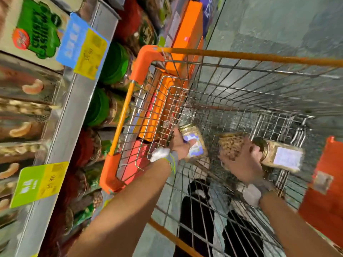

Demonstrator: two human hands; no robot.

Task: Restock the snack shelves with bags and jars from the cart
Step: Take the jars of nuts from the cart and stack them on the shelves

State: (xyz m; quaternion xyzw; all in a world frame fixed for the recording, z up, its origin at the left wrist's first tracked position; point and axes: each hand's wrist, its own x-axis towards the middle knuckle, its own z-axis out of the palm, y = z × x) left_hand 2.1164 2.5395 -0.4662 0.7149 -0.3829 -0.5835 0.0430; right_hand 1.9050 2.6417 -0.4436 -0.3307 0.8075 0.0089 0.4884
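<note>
Both my arms reach down into a wire cart (pixel 232 86) with orange trim. My left hand (pixel 179 143) grips a clear nut jar with a blue label (pixel 194 140) at the cart's bottom left. My right hand (pixel 241 158) is wrapped over a second nut jar (pixel 230 145) in the middle of the cart floor. A third jar with a white label (pixel 282 156) lies on its side just right of my right hand. The snack shelf (pixel 74 101) runs along the left.
The shelf's metal edge carries yellow, blue and green price tags (pixel 81 51). Green-lidded jars (pixel 113 65) and red-lidded jars stand on the lower shelf beside the cart. Cashew bags (pixel 27 89) fill the upper shelf. Orange boxes (pixel 187 34) lie beyond the cart's far corner.
</note>
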